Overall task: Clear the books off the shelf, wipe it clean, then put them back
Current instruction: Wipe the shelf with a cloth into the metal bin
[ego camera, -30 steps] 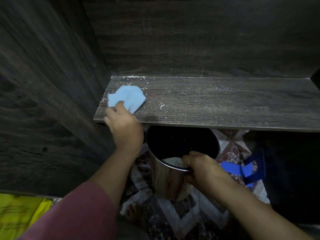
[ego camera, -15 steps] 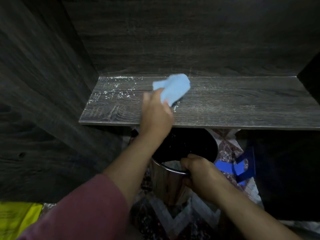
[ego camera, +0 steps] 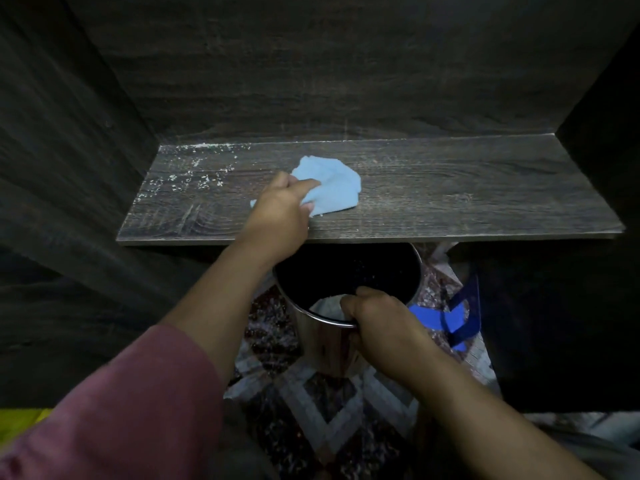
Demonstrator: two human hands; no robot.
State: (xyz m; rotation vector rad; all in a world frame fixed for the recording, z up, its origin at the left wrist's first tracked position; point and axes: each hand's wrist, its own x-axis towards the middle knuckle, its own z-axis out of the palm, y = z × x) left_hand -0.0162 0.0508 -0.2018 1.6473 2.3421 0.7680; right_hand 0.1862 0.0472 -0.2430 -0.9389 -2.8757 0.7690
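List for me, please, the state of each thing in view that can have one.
shelf: no books on it, white specks on its left part.
blue cloth: crumpled, lying on the shelf, in the left hand's grip.
left hand: grips the blue cloth.
metal bin: open at the top, below the shelf's front edge.
right hand: grips the metal bin's rim.

A recess of dark, grey-brown wood grain is formed by a back panel (ego camera: pixel 311 81), a left side panel (ego camera: pixel 69 161) and a right side panel (ego camera: pixel 599 98), all dimly lit. Below the front edge of the shelf (ego camera: pixel 450 192), a floor covering (ego camera: pixel 329 420) patterned with pale diamonds is seen. A yellow fabric (ego camera: pixel 17 422) is glimpsed at the lower left.
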